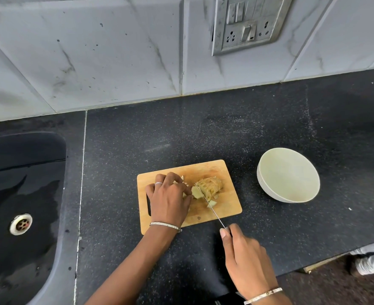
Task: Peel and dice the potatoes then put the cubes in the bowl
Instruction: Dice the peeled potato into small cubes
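Your right grip (245, 258) is clenched round the knife (210, 205) handle, its blade laid across the half-diced potato (211, 185). Your left grip (170, 194) holds the potato's uncut end with curled fingers on the wooden cutting board (228, 172). Loose cubes (212, 203) lie beside the blade. The white bowl (289, 172) stands right of the board on the black table (269, 119).

Silver bangles (165, 226), ring (158, 183) on left hand (170, 200)
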Demonstrator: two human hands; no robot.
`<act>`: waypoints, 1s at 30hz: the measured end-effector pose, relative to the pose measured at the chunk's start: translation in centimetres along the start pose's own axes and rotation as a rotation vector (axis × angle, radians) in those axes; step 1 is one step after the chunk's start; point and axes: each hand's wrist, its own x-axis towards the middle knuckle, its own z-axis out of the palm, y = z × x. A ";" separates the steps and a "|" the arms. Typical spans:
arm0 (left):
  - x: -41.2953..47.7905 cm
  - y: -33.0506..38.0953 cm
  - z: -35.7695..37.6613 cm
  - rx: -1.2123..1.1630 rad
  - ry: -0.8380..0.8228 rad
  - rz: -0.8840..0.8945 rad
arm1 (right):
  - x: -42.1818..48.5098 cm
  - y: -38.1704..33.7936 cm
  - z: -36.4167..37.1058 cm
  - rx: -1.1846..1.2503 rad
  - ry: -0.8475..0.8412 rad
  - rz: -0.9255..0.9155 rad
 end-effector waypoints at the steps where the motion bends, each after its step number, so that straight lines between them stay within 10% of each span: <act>1: 0.0 0.0 0.0 -0.003 -0.007 0.003 | -0.1 0.0 0.0 -0.010 -0.005 0.001; 30: 0.3 0.2 0.9 0.056 -0.046 0.005 | 0.3 0.2 0.6 0.025 0.023 -0.016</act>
